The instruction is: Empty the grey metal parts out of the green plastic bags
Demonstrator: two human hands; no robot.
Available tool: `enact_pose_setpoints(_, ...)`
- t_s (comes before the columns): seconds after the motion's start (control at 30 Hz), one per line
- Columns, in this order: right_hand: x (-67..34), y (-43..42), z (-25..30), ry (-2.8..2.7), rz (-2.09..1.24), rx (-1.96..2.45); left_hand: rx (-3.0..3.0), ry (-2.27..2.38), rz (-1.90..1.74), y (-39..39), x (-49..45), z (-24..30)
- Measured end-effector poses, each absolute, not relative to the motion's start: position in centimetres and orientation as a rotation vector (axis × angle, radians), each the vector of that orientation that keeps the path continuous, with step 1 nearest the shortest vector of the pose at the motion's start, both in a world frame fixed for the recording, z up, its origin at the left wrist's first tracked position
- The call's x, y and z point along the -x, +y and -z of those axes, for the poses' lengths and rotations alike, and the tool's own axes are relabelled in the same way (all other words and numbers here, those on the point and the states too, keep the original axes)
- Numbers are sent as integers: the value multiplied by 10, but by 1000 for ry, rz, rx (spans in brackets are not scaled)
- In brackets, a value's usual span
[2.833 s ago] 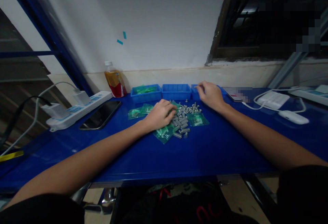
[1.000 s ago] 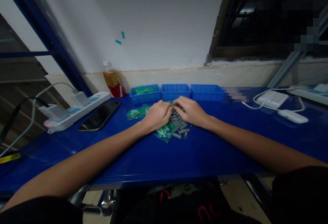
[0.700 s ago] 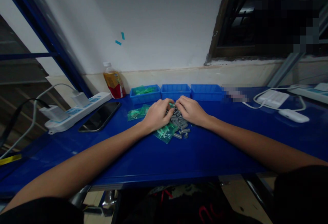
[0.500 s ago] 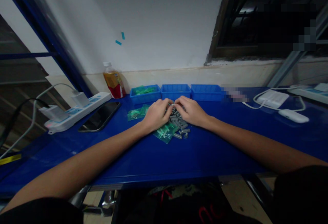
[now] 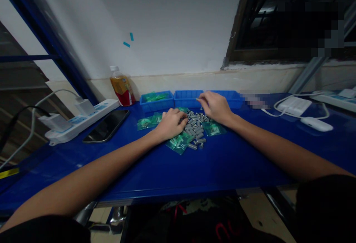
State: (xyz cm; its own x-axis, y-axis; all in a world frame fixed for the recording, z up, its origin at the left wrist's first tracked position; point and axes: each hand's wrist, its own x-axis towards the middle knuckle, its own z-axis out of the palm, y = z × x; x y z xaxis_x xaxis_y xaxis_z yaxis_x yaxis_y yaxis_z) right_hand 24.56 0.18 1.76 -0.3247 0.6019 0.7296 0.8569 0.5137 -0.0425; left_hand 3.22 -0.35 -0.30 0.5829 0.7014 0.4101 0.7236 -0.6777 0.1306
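A heap of small grey metal cylinders (image 5: 197, 129) lies on the blue table (image 5: 217, 165), mixed with green plastic bags (image 5: 178, 142). My left hand (image 5: 170, 123) rests on the left side of the heap with its fingers curled among the parts. My right hand (image 5: 214, 106) is lifted toward the middle blue tray (image 5: 185, 99), and its fingertips pinch a small pale part over the tray's right end. Another green bag (image 5: 213, 128) shows just under my right wrist.
Three blue trays line the back: the left tray (image 5: 156, 101) holds green bags, the right tray (image 5: 233, 99) sits behind my right hand. A bottle (image 5: 121, 86), power strip (image 5: 80, 119) and black phone (image 5: 106, 125) are on the left. White devices with cables (image 5: 297, 106) are on the right.
My right hand has left the heap and moved back and to the right, up to the middle tray, with a small part pinched. My left hand has stayed on the heap.
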Motion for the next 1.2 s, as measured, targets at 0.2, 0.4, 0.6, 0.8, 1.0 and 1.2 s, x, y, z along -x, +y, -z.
enact_pose_setpoints(0.2,-308,32,-16,-1668,518,1671,2626,-1304,635,-7,-30,6)
enact_pose_setpoints(0.4,-271,18,-21,-2030,498,1452,2606,-1268,613,-9,-31,4)
enact_pose_setpoints(0.6,-215,12,-12,-2503,272,1223,2580,-1297,599,-9,-33,5)
enact_pose_setpoints(0.8,-217,15,-4,-2418,215,1331,2646,-1338,718,-3,-31,6)
enact_pose_setpoints(1.0,-216,11,-4,-2392,190,1320,2697,-1490,929,7,-27,5)
enact_pose_setpoints(1.2,-211,9,-6,-2377,232,1387,2710,-1517,946,6,-27,4)
